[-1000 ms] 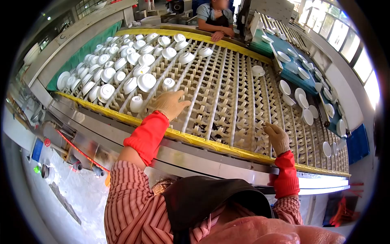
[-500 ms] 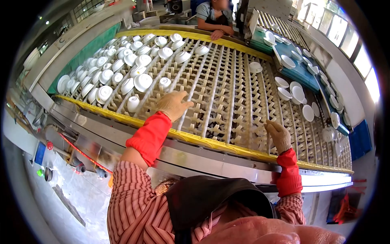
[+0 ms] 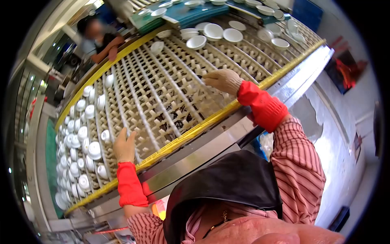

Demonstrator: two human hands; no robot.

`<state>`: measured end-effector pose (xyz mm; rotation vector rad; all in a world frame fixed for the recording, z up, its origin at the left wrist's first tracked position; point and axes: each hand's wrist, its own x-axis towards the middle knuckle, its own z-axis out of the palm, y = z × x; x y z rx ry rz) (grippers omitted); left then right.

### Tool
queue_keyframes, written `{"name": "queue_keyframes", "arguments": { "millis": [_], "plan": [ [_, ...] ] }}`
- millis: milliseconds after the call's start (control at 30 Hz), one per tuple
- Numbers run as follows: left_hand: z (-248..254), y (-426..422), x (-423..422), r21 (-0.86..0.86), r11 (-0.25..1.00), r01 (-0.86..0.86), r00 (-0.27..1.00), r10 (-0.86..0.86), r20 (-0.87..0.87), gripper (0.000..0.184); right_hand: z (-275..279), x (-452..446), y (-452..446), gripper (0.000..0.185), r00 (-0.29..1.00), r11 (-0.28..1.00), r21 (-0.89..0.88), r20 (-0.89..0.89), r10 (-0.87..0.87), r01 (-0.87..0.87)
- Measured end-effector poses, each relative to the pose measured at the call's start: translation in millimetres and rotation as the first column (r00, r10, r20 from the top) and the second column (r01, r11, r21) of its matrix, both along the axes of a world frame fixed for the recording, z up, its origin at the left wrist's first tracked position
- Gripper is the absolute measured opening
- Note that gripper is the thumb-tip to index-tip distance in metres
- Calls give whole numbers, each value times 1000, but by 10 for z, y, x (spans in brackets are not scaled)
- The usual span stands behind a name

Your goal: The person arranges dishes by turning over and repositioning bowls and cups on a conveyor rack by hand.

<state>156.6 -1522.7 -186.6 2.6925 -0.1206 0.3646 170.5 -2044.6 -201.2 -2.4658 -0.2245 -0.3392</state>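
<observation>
Hovering over the pegged conveyor [image 3: 164, 122], the left hand [image 3: 125, 145] is showing spread, empty fingers; the right hand [image 3: 223, 80] is hanging bent, grip hidden. White bowls [image 3: 94, 150] are sitting left and far right, looking rigid, slick, likely breakable; rims are offering the safest hold.

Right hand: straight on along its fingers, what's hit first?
Most likely the pegged conveyor bed, which lies just ahead of the right hand. If the hand is high enough, it may pass over; its height above the bed is unclear from this view.
</observation>
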Motion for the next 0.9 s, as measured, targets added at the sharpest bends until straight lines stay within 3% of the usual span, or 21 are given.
{"name": "queue_keyframes", "arguments": {
  "millis": [500, 600, 900],
  "plan": [
    [136, -330, -48, -1, 995, -102, 989, 101, -109, 63, 13, 1, -206, 40, 999, 999, 7, -5, 47, -47],
    [128, -357, -52, -49, 995, -87, 991, 81, -105, 62, 85, 4, -245, 40, 996, 997, -59, -71, 53, -57],
    [113, -513, -29, -15, 995, -96, 993, 95, -75, 58, 30, 20, -375, 40, 994, 995, -16, -37, 102, -102]
  ]
}}
